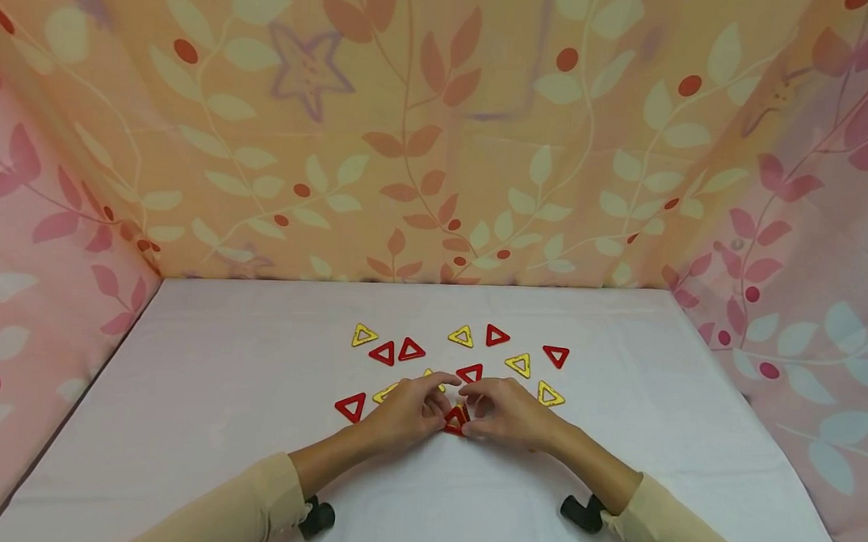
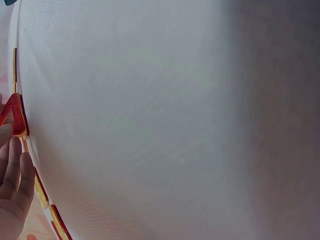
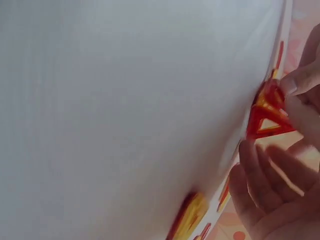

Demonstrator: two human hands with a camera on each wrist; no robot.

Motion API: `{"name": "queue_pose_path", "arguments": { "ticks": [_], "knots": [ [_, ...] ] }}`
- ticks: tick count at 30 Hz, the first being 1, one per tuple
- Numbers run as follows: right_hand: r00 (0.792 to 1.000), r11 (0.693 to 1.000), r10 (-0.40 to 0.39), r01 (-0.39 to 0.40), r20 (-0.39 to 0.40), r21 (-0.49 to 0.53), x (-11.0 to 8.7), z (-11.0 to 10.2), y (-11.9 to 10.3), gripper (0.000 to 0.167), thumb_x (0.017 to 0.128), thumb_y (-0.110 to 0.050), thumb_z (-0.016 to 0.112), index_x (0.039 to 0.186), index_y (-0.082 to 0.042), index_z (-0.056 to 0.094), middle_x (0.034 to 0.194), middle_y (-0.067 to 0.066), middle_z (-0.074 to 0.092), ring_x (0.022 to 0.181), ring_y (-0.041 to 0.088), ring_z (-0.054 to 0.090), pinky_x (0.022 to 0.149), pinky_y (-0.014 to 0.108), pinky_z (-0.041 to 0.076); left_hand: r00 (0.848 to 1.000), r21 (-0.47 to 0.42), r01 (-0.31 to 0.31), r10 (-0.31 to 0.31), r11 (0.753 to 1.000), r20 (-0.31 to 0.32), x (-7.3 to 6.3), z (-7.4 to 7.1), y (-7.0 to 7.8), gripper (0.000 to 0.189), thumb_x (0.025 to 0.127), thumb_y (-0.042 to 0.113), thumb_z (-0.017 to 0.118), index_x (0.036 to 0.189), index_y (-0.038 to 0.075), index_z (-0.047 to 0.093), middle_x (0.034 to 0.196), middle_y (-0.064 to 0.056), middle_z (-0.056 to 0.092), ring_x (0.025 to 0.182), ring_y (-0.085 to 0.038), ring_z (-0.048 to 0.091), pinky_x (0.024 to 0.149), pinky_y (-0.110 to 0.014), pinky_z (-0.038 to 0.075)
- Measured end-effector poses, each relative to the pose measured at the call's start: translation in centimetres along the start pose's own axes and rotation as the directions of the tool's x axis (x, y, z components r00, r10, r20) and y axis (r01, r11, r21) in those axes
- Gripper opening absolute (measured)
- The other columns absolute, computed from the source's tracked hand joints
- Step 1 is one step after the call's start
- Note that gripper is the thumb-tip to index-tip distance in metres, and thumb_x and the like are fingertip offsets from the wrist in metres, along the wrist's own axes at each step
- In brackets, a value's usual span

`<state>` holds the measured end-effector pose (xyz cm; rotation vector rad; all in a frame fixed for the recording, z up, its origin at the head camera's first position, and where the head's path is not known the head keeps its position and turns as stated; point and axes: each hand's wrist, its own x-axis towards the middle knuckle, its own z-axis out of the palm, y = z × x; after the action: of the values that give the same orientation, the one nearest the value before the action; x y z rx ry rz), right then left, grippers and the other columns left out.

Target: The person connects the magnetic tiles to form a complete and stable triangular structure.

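Observation:
Both hands meet over the white table around a small cluster of joined triangle tiles. A red triangle tile (image 1: pixel 456 420) faces me, with another red piece and a bit of yellow behind it. My left hand (image 1: pixel 412 411) pinches the cluster from the left between thumb and fingers. From the opposite side my right hand (image 1: pixel 504 411) holds it, thumb low at the tile's corner and fingers arched above. In the right wrist view the red and yellow tiles (image 3: pixel 260 122) lean together between the hands. Fingers hide part of the cluster.
Several loose triangle tiles lie flat beyond and beside the hands, such as a red one (image 1: pixel 350 406) at left, a yellow one (image 1: pixel 549 394) at right and a red one (image 1: pixel 556 356) farther right. Patterned cloth (image 1: pixel 410 141) walls the table's back and sides.

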<state>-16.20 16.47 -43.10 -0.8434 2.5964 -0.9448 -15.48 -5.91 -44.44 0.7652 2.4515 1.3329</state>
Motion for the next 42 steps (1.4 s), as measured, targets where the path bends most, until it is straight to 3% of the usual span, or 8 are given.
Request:
{"name": "queue_pose_path", "arguments": {
  "ticks": [5, 9, 17, 24, 42],
  "knots": [
    [0.991, 0.999, 0.040, -0.035, -0.130, 0.035, -0.6, 0.3, -0.7, 0.048, 0.082, -0.016, 0.082, 0.125, 0.000, 0.066, 0.106, 0.005, 0.071, 0.092, 0.017, 0.067, 0.081, 0.033, 0.056, 1.000, 0.018, 0.015, -0.015, 1.000, -0.016, -0.1, -0.1, -0.1, 0.053, 0.086, 0.002, 0.075, 0.135, 0.009, 0.055, 0.101, 0.000, 0.070, 0.090, -0.012, 0.066, 0.079, -0.023, 0.055],
    [0.986, 0.997, 0.056, -0.045, -0.159, 0.068, -0.9, 0.6, -0.9, 0.045, 0.082, -0.015, 0.082, 0.121, 0.001, 0.068, 0.105, 0.007, 0.073, 0.092, 0.018, 0.070, 0.082, 0.035, 0.057, 0.999, 0.015, 0.033, -0.032, 0.999, -0.012, -0.3, -0.1, -0.2, 0.057, 0.084, 0.001, 0.076, 0.136, 0.008, 0.055, 0.107, -0.004, 0.071, 0.093, -0.015, 0.068, 0.081, -0.025, 0.056],
    [0.991, 0.990, 0.069, -0.054, -0.112, 0.129, -1.0, 1.1, -0.8, 0.042, 0.082, -0.013, 0.081, 0.120, 0.000, 0.068, 0.106, 0.006, 0.072, 0.093, 0.019, 0.070, 0.084, 0.037, 0.057, 0.998, -0.041, 0.064, -0.063, 0.997, 0.022, -0.6, 0.1, 0.1, 0.059, 0.084, 0.002, 0.077, 0.138, 0.008, 0.053, 0.108, -0.006, 0.071, 0.094, -0.016, 0.069, 0.080, -0.024, 0.056],
    [0.995, 0.992, 0.063, -0.053, -0.080, 0.118, -0.8, 1.3, -0.7, 0.040, 0.082, -0.009, 0.080, 0.119, 0.000, 0.069, 0.103, 0.001, 0.071, 0.091, 0.017, 0.066, 0.084, 0.036, 0.057, 0.996, -0.101, 0.081, -0.076, 0.992, 0.046, -0.7, 0.1, 0.0, 0.061, 0.084, 0.003, 0.078, 0.139, 0.008, 0.052, 0.109, -0.006, 0.072, 0.094, -0.014, 0.071, 0.082, -0.025, 0.056],
    [1.000, 0.998, 0.018, -0.017, -0.022, 0.056, -0.6, 0.8, -0.5, 0.035, 0.085, -0.005, 0.077, 0.119, -0.002, 0.069, 0.103, 0.000, 0.072, 0.092, 0.012, 0.066, 0.086, 0.035, 0.056, 0.994, -0.161, 0.094, -0.085, 0.982, 0.062, -0.7, 0.2, 0.3, 0.059, 0.084, 0.002, 0.077, 0.138, 0.009, 0.054, 0.108, -0.005, 0.073, 0.092, -0.013, 0.071, 0.081, -0.026, 0.057]
  ]
}}
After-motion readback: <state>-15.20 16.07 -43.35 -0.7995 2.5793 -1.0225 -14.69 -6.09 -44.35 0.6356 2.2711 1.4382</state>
